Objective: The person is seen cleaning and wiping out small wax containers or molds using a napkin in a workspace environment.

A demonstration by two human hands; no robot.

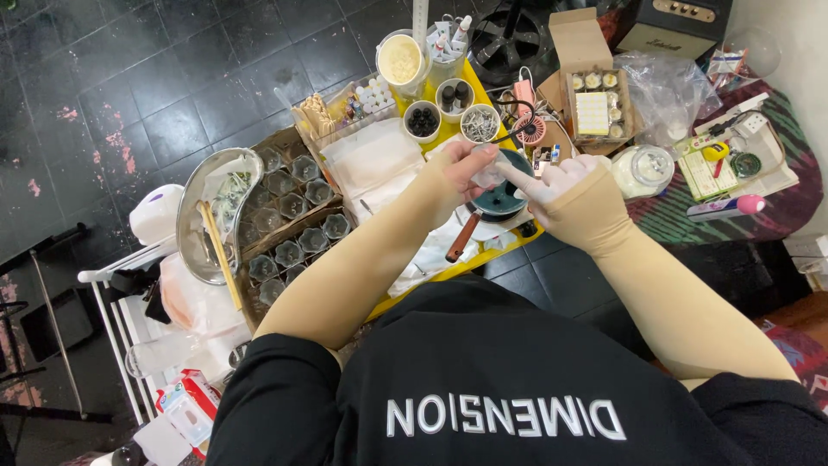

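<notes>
Both hands meet above the yellow tray (405,298). Left hand (466,168) — fingers pinched on a small clear cup (488,175). Right hand (556,179) — gloved, fingertips touching the same cup from the other side. Directly beneath sits a dark pan (500,200) with a brown handle. Small bowls (422,120) stand beyond; empty glass jars (289,207) fill the crates at left.
</notes>
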